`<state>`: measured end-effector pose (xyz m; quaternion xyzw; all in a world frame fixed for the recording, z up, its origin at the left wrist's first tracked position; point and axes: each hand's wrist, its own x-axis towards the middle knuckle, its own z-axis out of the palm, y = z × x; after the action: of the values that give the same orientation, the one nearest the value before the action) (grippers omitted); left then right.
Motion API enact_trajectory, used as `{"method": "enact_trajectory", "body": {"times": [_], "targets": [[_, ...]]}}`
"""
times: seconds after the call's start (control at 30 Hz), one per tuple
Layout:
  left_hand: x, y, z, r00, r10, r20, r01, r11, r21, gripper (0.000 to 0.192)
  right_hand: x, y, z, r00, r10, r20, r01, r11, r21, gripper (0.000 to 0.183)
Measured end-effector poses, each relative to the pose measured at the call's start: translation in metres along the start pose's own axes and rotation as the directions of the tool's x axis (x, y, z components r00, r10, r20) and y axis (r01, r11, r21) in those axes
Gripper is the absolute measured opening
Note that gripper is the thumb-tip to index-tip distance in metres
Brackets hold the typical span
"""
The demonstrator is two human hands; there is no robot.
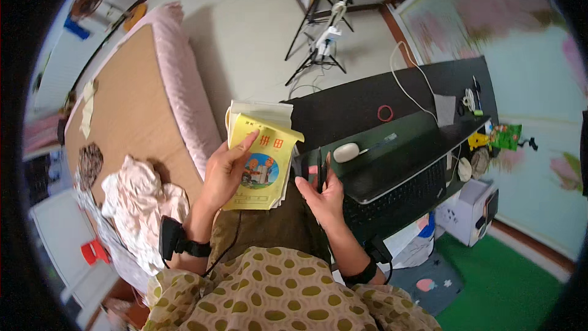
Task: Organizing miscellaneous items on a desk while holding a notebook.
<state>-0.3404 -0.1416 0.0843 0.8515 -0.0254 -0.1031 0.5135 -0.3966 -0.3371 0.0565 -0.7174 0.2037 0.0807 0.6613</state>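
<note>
My left hand (227, 170) grips a stack of thin paper exercise books, its thumb lying on the front cover. The top one is a yellow exercise book (248, 197) with red printed characters and a round coloured picture of cartoon figures. Behind it, the white pages of another booklet (262, 106) stick out at the top. To the right of the stack, my right hand (328, 195) holds a slim black object (321, 172), upright between thumb and fingers; cannot tell exactly what it is. Both wrists wear black strapped devices. The books are above my lap.
At my right, a black desk (335, 96) carries a laptop (399, 184), white mouse (346, 152), pen (379, 143), red band (385, 113) and white cable (395, 73). Crumpled clothes (138, 193) lie on the bed (133, 82) at left. A tripod (321, 55) stands on the floor ahead.
</note>
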Motion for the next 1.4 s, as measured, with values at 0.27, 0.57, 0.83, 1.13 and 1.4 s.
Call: {"method": "enact_trajectory", "body": {"times": [0.27, 0.57, 0.83, 1.13, 1.4], "targets": [[0.121, 0.002, -0.012, 0.968, 0.031, 0.248, -0.026, 0.999, -0.025, 0.025, 0.058, 0.009, 0.032, 0.891, 0.241, -0.386, -0.215, 0.970, 0.110, 0.040], [0.210, -0.012, -0.016, 0.932, 0.140, 0.334, -0.161, 0.986, 0.037, 0.020, 0.127, 0.033, 0.030, 0.471, 0.257, -0.844, -0.243, 0.957, 0.156, 0.032], [0.224, 0.001, -0.002, 0.896, 0.087, 0.436, -0.052, 0.994, -0.091, 0.020, 0.153, 0.040, 0.018, 0.164, 0.337, -0.927, -0.275, 0.918, 0.285, 0.050], [0.220, 0.020, 0.008, 0.886, 0.204, 0.417, -0.211, 0.977, -0.032, 0.020, 0.177, 0.031, -0.015, -0.038, 0.551, -0.833, -0.100, 0.828, 0.552, 0.055], [0.232, 0.014, 0.009, 0.865, 0.198, 0.461, -0.193, 0.979, -0.058, 0.020, 0.173, 0.023, -0.003, -0.096, 0.517, -0.851, -0.152, 0.837, 0.525, 0.052]]}}
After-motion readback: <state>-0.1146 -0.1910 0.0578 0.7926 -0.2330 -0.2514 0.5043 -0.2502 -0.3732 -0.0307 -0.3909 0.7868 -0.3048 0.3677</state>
